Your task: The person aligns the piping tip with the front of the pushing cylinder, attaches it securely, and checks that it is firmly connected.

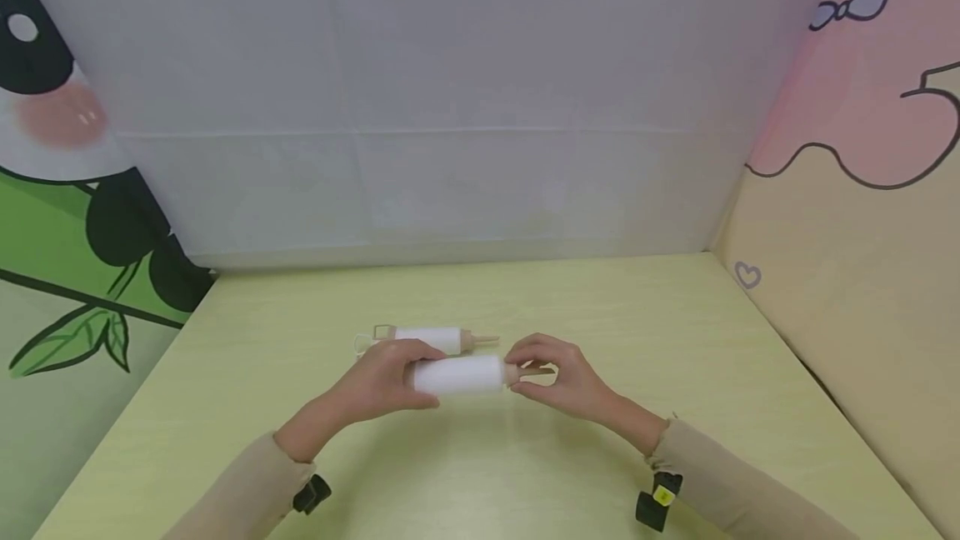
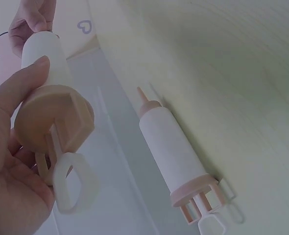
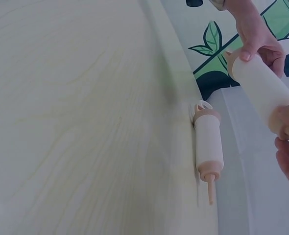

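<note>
My left hand [image 1: 390,380] grips a white icing syringe [image 1: 461,376] around its barrel near the handle end, holding it lengthwise above the table. My right hand [image 1: 572,382] pinches the beige cap at its nozzle end, thumb and fingertips around the base of the slim nozzle. In the left wrist view the beige end collar [image 2: 34,117] and the white plunger loop [image 2: 61,191] face the camera. A second icing syringe [image 3: 209,142] of the same look lies on its side on the table, just beyond the held one, its nozzle pointing right in the head view.
The pale yellow table [image 1: 480,482] carries the lying syringe. Behind it hangs a white creased sheet [image 1: 480,107]. Painted panels with cartoon figures stand at the left [image 1: 90,207] and right [image 1: 847,232]. Black wrist devices [image 1: 311,494] sit at both sleeves.
</note>
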Available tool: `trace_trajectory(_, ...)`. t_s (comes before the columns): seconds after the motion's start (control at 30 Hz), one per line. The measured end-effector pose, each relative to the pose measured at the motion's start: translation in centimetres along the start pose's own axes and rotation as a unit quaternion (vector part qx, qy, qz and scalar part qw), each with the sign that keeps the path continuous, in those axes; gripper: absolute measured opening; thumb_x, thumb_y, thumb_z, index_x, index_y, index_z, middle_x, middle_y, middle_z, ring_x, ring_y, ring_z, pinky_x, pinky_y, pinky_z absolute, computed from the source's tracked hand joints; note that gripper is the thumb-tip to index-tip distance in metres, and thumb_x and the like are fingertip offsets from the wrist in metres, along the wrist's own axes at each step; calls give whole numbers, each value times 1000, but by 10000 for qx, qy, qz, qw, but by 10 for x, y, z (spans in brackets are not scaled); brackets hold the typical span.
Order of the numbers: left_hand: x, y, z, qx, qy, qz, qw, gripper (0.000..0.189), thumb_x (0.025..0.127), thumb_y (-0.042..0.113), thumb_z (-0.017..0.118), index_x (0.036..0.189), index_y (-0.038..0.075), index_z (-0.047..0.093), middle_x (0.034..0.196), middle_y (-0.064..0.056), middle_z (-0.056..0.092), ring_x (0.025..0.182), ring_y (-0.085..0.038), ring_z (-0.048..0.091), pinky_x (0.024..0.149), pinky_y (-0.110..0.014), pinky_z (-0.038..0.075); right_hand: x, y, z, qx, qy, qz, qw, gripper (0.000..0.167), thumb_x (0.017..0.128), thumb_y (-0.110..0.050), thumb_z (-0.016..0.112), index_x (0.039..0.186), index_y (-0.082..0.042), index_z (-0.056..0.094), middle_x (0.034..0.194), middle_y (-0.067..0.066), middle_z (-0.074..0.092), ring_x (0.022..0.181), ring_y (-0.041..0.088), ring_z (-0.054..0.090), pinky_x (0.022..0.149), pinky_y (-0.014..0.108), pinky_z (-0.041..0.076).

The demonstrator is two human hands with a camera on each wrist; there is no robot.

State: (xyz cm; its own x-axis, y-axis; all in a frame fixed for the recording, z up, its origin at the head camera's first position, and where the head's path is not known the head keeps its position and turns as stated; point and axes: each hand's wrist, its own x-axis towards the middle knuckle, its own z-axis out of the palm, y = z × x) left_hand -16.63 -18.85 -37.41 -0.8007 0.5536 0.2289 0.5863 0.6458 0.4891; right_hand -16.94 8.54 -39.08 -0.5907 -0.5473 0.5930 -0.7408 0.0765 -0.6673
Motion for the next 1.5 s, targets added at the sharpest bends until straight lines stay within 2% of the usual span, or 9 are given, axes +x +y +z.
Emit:
trace_trajectory(0.17,0,0,0,-50,19,16,10000,44,64,22,82,103,11,66,98,2,65,85,-14,59,70,-28,48,1,-1,-2,-196,-58,124,9997,25,71,9,70,95,6,63,93,19,61,79,24,61,64,36,54)
trace_trajectory(0.33,0,0,0,36,136,120,9998,45,63,22,82,103,12,66,98,3,65,85,-14,58,70,-29,48,2,-2,-3,-134,-152,501,9985,23,74,5,69,97,5,63,92,17,63,78,23,64,67,32,54)
trace_trajectory(0.47,0,0,1,55,164,122,9998,45,63,22,82,104,12,66,99,3,65,86,-14,58,71,-29,48,2,-2,-4,32,-206,880,9959,21,78,4,67,98,5,63,94,17,64,81,23,65,70,32,53)
trace_trajectory(0.57,0,0,1,60,162,107,9998,45,63,21,82,104,11,66,99,2,65,86,-14,58,71,-29,48,2,-2,-4,-35,-217,1120,9935,20,79,0,66,99,4,64,95,15,66,82,20,65,72,31,53)
trace_trajectory(0.87,-2,-2,6,71,129,-4,9999,47,63,22,82,104,9,66,99,0,65,85,-14,59,69,-28,49,2,-2,-6,-230,-431,1314,9901,20,83,-5,64,102,1,63,93,12,67,82,17,63,72,31,52)
trace_trajectory(1.17,-4,-3,7,-50,172,-37,9998,47,63,21,82,105,9,65,99,-1,65,85,-14,59,69,-27,48,2,-3,-6,-315,-476,1269,9903,28,83,-4,64,109,4,59,100,15,64,87,24,62,75,37,51)
trace_trajectory(1.37,-3,-2,5,-57,133,-70,9999,46,64,21,82,105,10,65,99,0,65,86,-15,58,69,-28,48,0,-3,-6,-530,-435,826,9942,38,74,-1,72,109,2,58,100,14,63,86,27,61,71,41,51)
trace_trajectory(1.5,-3,-1,5,28,130,-54,9999,46,63,20,82,105,9,65,99,-1,65,86,-15,58,70,-29,48,0,-3,-6,-533,-400,502,9965,35,73,3,71,105,3,58,98,15,63,83,28,61,68,40,52)
